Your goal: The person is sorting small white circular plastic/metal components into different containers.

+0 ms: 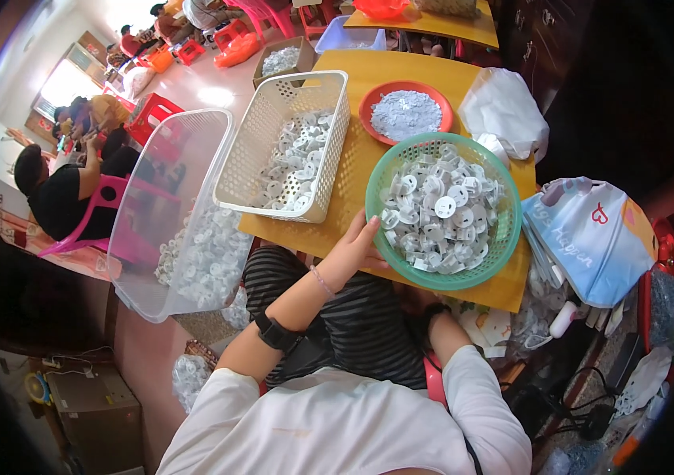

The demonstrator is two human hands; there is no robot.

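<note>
A round green plastic basket [379, 188] stands at the right of the yellow table, heaped with small white plastic parts [440, 210]. My left hand [353, 252] grips its near left side, thumb along the outer wall and fingers reaching beneath. Low under the table's front edge, my right hand [416, 299] is mostly hidden in shadow, so its fingers do not show. Left of the green basket is a cream rectangular basket [313, 207] with more white parts, its near end over the table edge. Behind the green basket, an orange-red dish [366, 105] holds small pale flat pieces.
A large clear bin [164, 178] with white parts stands left of the table [472, 291]. White plastic bags [503, 111] lie at the back right; a blue-and-white bag [586, 237] hangs at the right. Cables clutter the lower right. Other people [76, 186] sit at the far left.
</note>
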